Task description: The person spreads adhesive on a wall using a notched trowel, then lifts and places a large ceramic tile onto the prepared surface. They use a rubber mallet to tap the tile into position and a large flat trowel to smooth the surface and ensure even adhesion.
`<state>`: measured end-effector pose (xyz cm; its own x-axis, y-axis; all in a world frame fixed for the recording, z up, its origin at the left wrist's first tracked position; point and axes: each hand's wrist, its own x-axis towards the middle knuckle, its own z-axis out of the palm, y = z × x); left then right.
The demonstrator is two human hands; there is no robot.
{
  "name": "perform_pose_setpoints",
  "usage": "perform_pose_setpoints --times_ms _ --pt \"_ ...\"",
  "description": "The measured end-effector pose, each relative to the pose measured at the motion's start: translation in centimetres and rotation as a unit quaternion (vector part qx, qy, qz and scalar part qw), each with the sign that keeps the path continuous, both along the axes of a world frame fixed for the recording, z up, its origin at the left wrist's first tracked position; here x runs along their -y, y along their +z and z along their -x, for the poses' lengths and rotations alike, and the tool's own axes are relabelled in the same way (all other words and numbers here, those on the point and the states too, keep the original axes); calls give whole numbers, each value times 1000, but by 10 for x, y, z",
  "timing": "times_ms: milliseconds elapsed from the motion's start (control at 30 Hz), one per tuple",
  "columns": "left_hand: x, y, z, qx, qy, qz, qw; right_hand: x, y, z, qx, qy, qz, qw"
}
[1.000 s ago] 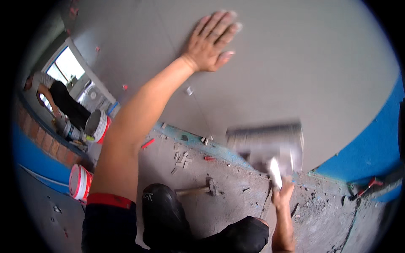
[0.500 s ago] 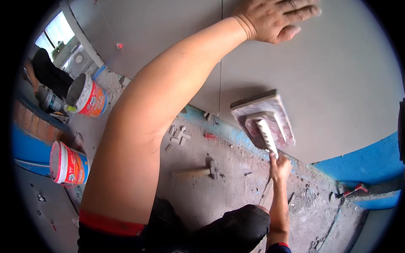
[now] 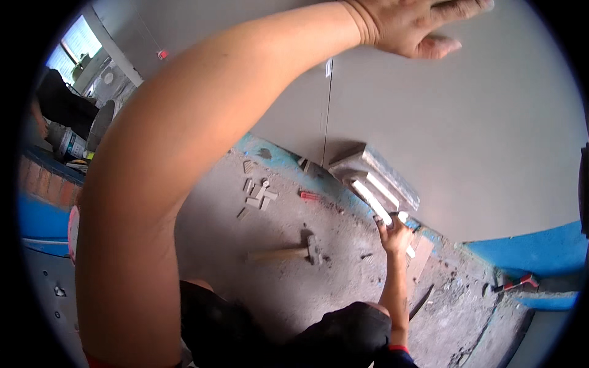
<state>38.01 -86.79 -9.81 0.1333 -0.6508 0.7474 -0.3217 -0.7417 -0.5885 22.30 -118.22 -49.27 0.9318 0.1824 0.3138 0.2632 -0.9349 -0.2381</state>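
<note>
My left hand (image 3: 417, 26) lies spread on the large grey tile (image 3: 478, 135) on the wall, near the top of the view, partly cut off by the edge. Lower down, my right hand (image 3: 396, 234) is closed round the white handle of a rectangular float (image 3: 392, 178). The float is tilted close to the tile's lower part; whether it touches cannot be made out. A thin dark joint (image 3: 327, 122) separates this tile from another grey tile (image 3: 291, 101) on its left, partly hidden by my left forearm.
A hammer (image 3: 314, 250) lies on the dusty floor, near several small pale blocks (image 3: 261, 195) and a red piece (image 3: 310, 195). A red-handled tool (image 3: 520, 281) is at right. A person in dark clothes (image 3: 64, 104) is beside a bucket (image 3: 101, 126) at far left.
The float has tipped, so its edge shows more than its back, and it has shifted slightly left and down. My left forearm now covers more of the buckets; the view has shifted slightly.
</note>
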Motion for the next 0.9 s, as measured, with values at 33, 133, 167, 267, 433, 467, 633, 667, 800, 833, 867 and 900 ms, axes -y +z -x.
perform_pose_setpoints --times_ms 33,133,167,267,433,467,633,667,800,833,867,900 --pt "5 0 -2 5 -7 -3 1000 -3 1 12 -12 -6 10 1000" --pt "5 -8 -15 37 -29 3 999 10 15 69 -73 28 -114 990" --pt "5 -10 -23 48 -28 5 998 14 17 79 -5 96 -166 981" --pt "1 -6 -49 152 -126 -13 980 16 12 68 84 102 -219 967" --pt "1 -3 -39 101 -75 -35 991 -33 -29 -13 30 -15 -109 993" --pt "1 -7 -29 40 -24 -46 998 -38 -30 -19 -2 -52 -129 990" --pt "5 -5 0 14 -87 38 995 -18 27 33 72 9 -216 974" --pt "5 -3 0 21 -91 68 993 -4 51 50 -87 -44 -248 964" --pt "7 -6 4 13 -75 261 962 44 134 84 -104 -78 -380 916" --pt "7 -10 6 27 -65 310 948 58 155 96 -97 -66 -433 894" --pt "7 -13 4 19 -61 340 938 68 173 103 -38 -41 -448 892" --pt "8 -16 5 -10 -39 357 933 74 187 112 11 -9 -467 884"
